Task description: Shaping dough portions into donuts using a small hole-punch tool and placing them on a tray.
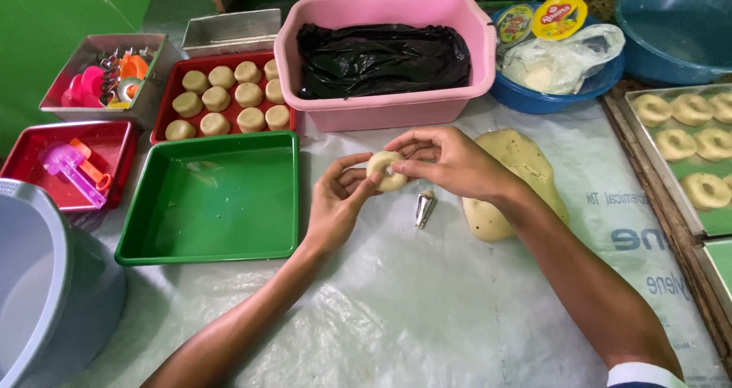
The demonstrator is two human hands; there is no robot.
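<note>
Plastic sheeting [396,312] covers your table; your left hand [335,205] and right hand [450,159] together pinch a dough ring [386,170] above it, beside the green tray [210,254] and metal nozzle [425,207].

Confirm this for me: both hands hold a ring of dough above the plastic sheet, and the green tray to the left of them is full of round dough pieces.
Not quite. The head view shows the green tray empty; the round dough pieces sit in the red tray behind it. The rest holds: the left hand and right hand hold the ring of dough above the plastic sheet.
</note>
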